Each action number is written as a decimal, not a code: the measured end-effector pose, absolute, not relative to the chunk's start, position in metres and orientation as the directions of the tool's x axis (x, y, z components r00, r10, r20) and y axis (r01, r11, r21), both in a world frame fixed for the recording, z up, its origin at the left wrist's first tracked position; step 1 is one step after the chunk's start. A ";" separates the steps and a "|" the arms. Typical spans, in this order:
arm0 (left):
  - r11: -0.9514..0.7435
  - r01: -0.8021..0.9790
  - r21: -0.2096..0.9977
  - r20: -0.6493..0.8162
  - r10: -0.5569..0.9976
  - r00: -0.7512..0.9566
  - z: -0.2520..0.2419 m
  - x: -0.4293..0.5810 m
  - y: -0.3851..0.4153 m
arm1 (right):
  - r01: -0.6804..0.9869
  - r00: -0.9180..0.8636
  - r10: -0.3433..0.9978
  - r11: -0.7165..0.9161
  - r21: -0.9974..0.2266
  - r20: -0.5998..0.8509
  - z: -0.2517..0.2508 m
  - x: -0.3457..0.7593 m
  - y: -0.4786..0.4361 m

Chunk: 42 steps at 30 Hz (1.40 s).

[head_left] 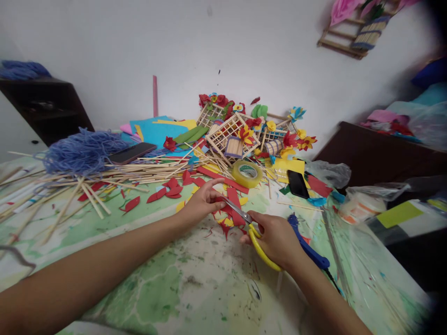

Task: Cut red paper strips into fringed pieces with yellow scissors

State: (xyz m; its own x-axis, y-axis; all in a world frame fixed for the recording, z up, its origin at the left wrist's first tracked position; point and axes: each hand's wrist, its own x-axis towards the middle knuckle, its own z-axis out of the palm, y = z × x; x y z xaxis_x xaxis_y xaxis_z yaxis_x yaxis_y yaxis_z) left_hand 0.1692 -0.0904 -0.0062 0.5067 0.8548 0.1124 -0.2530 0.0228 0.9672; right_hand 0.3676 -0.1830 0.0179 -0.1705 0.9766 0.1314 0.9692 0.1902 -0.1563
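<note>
My right hand (275,237) is wrapped round the yellow handles of a pair of scissors (260,249), whose metal blades point up and left. At the blade tips, my left hand (202,201) has its thumb and fingers pinched together. Whatever it pinches is mostly hidden; a bit of red shows by the fingertips. Just behind the blades is a red paper strip (234,197), and I cannot tell whether it lies on the table or is held. Red and yellow paper scraps (226,225) lie below the hands. Cut red petal shapes (171,190) are left of my left hand.
A tape roll (247,173) sits behind the hands, with stick frames and paper flowers (233,135) beyond. Thin sticks (157,172), blue yarn (82,151) and a phone (132,153) spread left. Rightward are another phone (297,184) and a blue glue gun (310,246) beside my right wrist.
</note>
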 end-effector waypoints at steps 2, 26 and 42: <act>0.019 -0.253 0.967 0.117 0.851 0.512 -0.007 0.169 -0.089 | 0.970 -0.171 0.977 0.190 -0.153 0.131 0.019 0.367 -0.183; -0.045 -0.247 0.968 0.150 0.892 0.427 -0.012 0.164 -0.081 | 0.987 -0.120 0.988 0.129 -0.092 0.099 0.016 0.366 -0.183; 0.000 -0.218 0.976 0.116 0.847 0.519 -0.009 0.166 -0.086 | 0.979 -0.166 0.979 0.178 -0.099 0.120 0.017 0.364 -0.183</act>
State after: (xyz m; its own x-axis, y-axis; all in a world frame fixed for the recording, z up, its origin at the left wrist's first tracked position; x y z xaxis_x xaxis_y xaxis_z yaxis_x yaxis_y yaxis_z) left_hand 0.1661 -0.0858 -0.0085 0.5186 0.8471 0.1159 -0.2180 -0.0001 0.9760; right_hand 0.3642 -0.1834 0.0174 -0.1659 0.9788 0.1199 0.9790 0.1781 -0.0990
